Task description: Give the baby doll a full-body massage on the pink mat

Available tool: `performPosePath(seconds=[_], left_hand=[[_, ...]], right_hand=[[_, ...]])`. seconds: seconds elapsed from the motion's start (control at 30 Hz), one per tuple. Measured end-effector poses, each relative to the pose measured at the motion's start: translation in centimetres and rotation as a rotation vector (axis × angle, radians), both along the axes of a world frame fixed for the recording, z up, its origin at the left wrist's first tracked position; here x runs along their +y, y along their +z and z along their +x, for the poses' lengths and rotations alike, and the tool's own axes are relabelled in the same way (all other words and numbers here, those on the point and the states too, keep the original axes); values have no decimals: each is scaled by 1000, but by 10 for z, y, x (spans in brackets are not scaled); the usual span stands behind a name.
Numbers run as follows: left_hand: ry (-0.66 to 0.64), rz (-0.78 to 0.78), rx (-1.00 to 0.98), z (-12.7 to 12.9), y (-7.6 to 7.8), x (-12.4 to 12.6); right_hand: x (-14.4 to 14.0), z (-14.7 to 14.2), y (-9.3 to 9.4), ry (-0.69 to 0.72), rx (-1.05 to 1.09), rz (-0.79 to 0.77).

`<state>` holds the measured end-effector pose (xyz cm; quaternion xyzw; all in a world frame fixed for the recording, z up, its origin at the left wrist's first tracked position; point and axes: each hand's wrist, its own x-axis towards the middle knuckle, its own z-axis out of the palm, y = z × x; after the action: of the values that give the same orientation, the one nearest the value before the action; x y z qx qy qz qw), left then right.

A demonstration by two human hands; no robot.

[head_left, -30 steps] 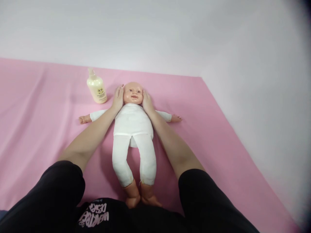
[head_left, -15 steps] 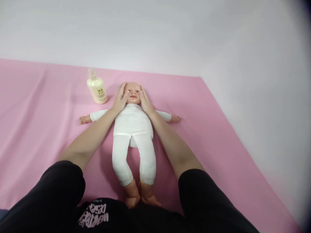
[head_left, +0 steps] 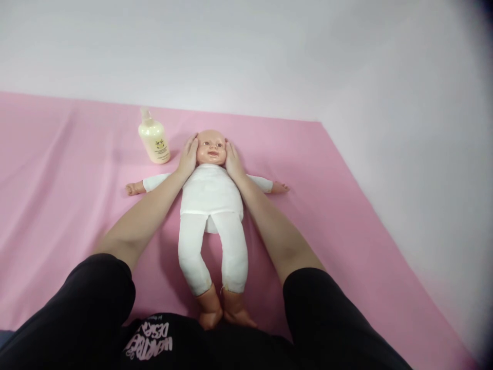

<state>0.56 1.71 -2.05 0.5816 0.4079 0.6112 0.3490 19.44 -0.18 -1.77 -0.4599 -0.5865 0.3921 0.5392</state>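
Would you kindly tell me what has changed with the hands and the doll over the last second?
Half a second ago both hands lay over the doll's cheeks; the left hand and right hand have since slid outward to the sides of the doll's head, as a second ago. The doll, the lotion bottle and the pink sheet stayed put.
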Motion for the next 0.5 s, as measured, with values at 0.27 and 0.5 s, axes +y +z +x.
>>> performPosePath(seconds=[0.27,0.5], left_hand=[[-106,268,347,-8,17,-19],[-121,201,260,-4,17,-15]], right_hand=[[-22,-3,14,133,-71,84],[-17,-4,13,156,-25,56]])
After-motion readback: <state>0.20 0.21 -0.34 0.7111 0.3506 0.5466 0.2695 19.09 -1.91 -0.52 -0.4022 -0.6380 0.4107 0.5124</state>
